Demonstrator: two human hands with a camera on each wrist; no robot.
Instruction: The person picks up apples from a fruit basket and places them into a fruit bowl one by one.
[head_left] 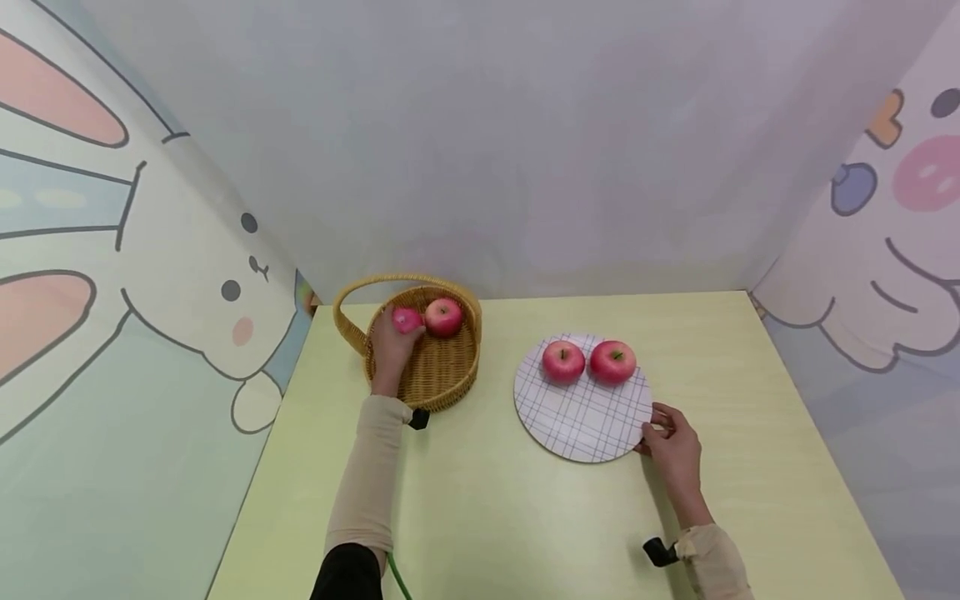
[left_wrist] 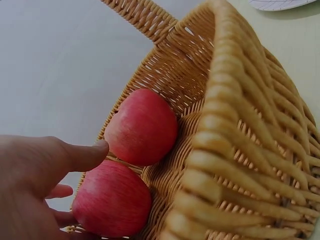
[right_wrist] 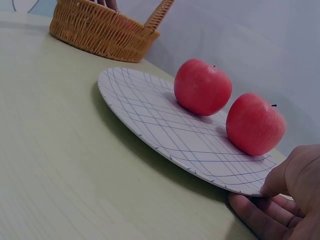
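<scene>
Black-banded beige sleeve (head_left: 366,483), left hand (head_left: 392,346) curved round a streaked red apple (left_wrist: 112,200) inside the woven wicker basket (head_left: 437,375), beside a second apple (head_left: 444,317), right hand (head_left: 673,450) pinching the edge of a round checked plate (head_left: 577,425), two smooth apples (head_left: 563,362) on it.

Head view high, facing forward and down, wrist views nearer, all sharing the basket (head_left: 438,372)

Looks like a small staged booth — bounded at the left of the frame by a large printed cartoon rabbit (head_left: 195,283), at the upper right by another cartoon figure (head_left: 932,175), across the top by a plain pale-grey backdrop (head_left: 480,150). Holds a pale yellow-green tabletop (head_left: 495,525) at lower centre — right up against that backdrop.
</scene>
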